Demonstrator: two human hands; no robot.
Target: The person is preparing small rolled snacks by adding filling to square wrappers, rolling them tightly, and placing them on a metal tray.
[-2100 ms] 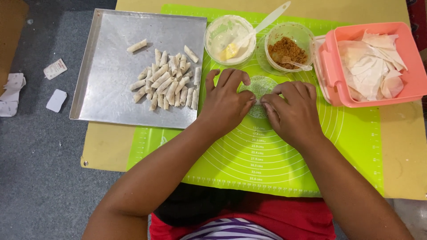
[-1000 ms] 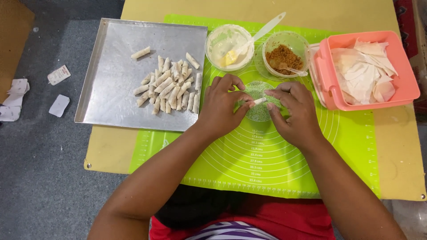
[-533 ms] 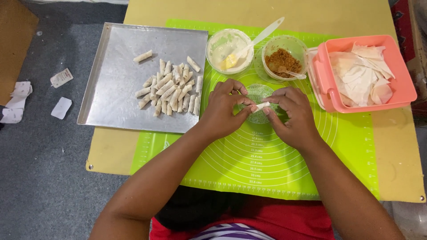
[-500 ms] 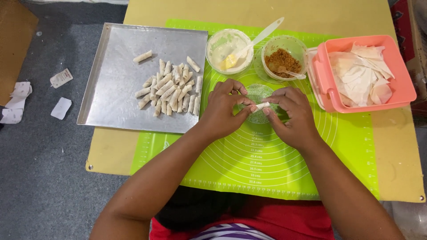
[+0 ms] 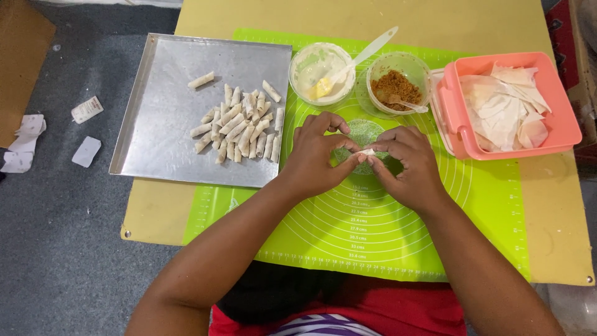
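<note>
Centre frame: left hand [image 5: 320,155] & right hand [image 5: 404,165] pinch small pale pastry roll [image 5: 367,152] w/ fingertips; looks light, soft, tear-prone, so best held at its ends.

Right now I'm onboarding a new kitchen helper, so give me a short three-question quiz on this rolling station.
1. True or false: the finished rolls lie on the metal tray.
2. Which container holds the brown filling? A) the pink box B) the clear bowl with a small spoon C) the metal tray
3. Fill in: the left hand and right hand pinch one small pale roll over the green ____.

Key
1. True.
2. B; the pink box holds pale wrapper sheets.
3. Mat.
</note>
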